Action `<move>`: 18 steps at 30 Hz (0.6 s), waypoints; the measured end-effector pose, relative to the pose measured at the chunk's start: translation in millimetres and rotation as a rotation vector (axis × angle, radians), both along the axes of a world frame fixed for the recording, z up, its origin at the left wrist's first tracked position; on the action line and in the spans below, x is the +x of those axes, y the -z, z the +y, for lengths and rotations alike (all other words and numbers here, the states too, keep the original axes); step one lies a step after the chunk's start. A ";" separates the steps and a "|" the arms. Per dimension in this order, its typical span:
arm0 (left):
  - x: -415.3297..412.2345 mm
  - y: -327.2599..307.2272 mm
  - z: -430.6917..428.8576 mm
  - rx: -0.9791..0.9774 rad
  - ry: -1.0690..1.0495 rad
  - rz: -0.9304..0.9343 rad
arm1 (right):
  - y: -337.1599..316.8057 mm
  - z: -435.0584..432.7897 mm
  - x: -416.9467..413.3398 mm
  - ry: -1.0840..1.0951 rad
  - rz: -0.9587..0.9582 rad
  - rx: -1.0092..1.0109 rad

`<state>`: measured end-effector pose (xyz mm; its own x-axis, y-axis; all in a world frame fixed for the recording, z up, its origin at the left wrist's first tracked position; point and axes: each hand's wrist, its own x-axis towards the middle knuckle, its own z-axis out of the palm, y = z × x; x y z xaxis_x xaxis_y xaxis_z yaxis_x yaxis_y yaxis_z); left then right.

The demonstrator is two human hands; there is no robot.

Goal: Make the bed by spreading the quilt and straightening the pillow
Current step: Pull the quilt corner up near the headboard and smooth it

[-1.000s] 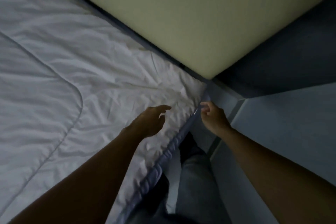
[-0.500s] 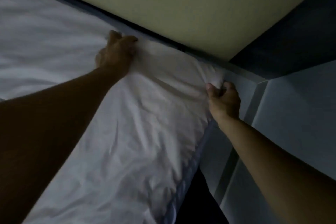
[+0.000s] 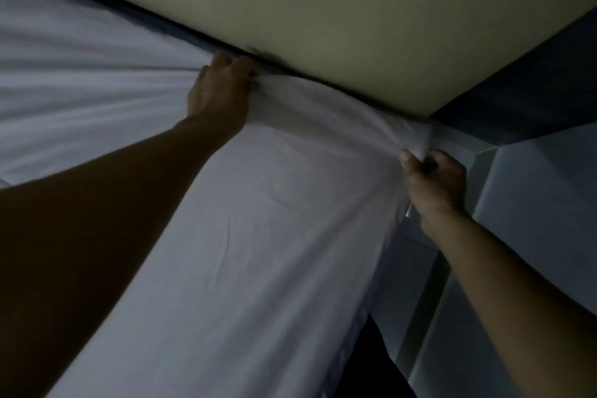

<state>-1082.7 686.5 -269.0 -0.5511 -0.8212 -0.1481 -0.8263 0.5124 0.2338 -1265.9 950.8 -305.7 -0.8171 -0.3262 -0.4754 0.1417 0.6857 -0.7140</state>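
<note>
Quilt [image 3: 258, 252] lay spread over the bed, its far edge against the wall [image 3: 371, 10]. Left hand [image 3: 219, 94] gripped that edge closed; right hand [image 3: 436, 184] pinched the far-right corner.

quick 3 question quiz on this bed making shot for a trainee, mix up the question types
1. True or false: both hands grip the quilt.
2. Which hand holds the quilt's corner? A) left hand B) right hand C) neither
3. Fill in: the left hand's grip sits on the quilt edge that runs along the pale ____.

Key:
1. True: each hand is closed on bunched fabric.
2. B: the right hand pinches the corner at the bed's near edge, while the left hand grips farther along the edge by the wall.
3. wall
</note>
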 end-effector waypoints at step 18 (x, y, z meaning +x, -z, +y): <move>-21.8 -12.9 -37.6 -0.043 -0.158 0.031 | -20.8 20.5 -4.9 -0.057 -0.113 0.046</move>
